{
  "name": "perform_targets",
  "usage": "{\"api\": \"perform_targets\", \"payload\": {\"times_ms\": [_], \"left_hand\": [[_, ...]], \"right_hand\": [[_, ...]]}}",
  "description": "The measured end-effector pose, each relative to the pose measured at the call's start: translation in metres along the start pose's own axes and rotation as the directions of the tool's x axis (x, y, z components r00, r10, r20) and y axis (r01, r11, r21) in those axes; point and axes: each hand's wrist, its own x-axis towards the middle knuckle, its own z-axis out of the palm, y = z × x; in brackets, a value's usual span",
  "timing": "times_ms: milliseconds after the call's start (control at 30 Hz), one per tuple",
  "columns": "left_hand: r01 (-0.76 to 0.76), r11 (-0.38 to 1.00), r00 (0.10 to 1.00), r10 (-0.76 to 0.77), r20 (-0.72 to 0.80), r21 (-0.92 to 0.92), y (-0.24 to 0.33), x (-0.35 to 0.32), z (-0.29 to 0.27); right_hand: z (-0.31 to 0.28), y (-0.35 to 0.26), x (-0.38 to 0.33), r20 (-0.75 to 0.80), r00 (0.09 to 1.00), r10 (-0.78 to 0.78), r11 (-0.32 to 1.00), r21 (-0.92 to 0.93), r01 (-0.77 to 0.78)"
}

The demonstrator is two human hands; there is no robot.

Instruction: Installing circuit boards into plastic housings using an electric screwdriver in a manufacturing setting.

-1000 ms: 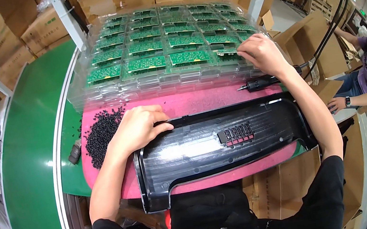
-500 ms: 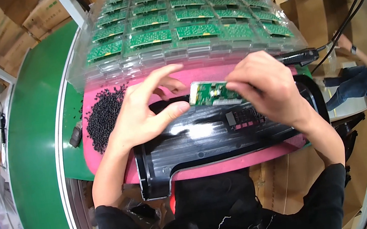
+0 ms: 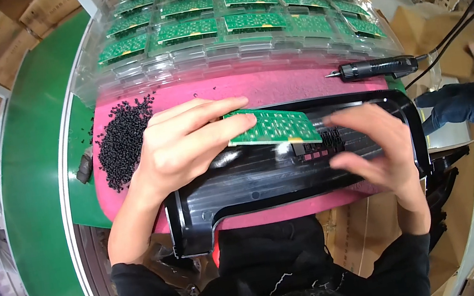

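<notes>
Green board now flipped over, above black shell. Left hand grips its left end. Right hand has let go: fingers spread, nothing held. So left hand alone holds board.

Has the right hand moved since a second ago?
Yes: away from the clear tray stack and down the view. The right hand was at that stack's near side and is now over the right part of the black housing.
</notes>
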Motion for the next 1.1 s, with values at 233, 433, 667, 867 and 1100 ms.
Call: {"api": "perform_targets", "payload": {"times_ms": [233, 433, 667, 867, 1100], "left_hand": [[-0.217, 0.975, 0.960, 0.222, -0.170, 0.047, -0.004, 0.006, -0.006], [-0.217, 0.975, 0.968, 0.220, -0.124, 0.035, -0.001, 0.007, -0.005], [0.271, 0.940, 0.958, -0.285, -0.040, -0.209, 0.010, 0.009, -0.018], [0.507, 0.724, 0.845, -0.525, 0.104, -0.467, 0.033, 0.037, 0.002], [0.642, 0.351, 0.700, -0.630, 0.335, -0.681, 0.037, 0.038, 0.023]], "right_hand": [[0.017, 0.007, -0.060, 0.373, 0.928, 0.011, 1.000, -0.025, -0.002], [0.047, 0.005, -0.061, 0.183, 0.960, -0.214, 0.970, -0.079, 0.231], [0.026, 0.000, -0.029, -0.193, 0.979, -0.070, 0.997, -0.033, 0.065], [0.015, -0.002, -0.006, -0.437, 0.882, -0.175, 0.983, -0.121, 0.134], [0.000, 0.011, -0.019, -0.300, 0.954, -0.031, 0.999, -0.042, 0.019]]}}
